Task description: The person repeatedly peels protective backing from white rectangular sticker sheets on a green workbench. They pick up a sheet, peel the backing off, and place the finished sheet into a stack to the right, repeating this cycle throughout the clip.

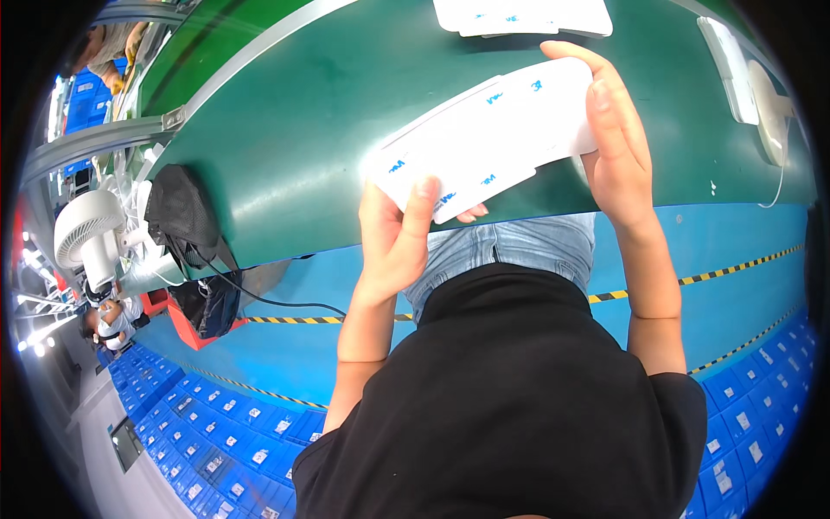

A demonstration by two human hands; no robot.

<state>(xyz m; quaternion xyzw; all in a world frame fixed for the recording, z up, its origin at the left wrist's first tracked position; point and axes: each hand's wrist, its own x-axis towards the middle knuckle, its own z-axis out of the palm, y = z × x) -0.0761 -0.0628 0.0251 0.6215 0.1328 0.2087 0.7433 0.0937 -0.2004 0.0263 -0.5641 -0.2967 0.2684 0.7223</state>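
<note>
The left hand (396, 233) was closed on the near left end of some flat white pieces (488, 130), with the thumb pressed on the upper face and fingertips showing from beneath the near edge. The right hand (618, 160) was also closed on the pieces, around their right end, where the thumb lay near the face and one finger reached to the far corner. The pieces were between the two hands, above the near part of the green worktop (303, 130), tilted so that the right end pointed farther away. They carried small blue marks and their edges did not lie fully even; their exact number could not be told.

At the far side of the worktop there was another white stack (562, 16), and at the right more white pieces (729, 69) lay just beside a pale rounded object (768, 112). At the left stood a white fan (89, 229), near a black mesh bag (181, 212).

The step in hand seemed to be holding and evening the pieces together. The next move probably called for an equal grip at both ends, gentle pressure along the edges, and care that no layer slipped out.
</note>
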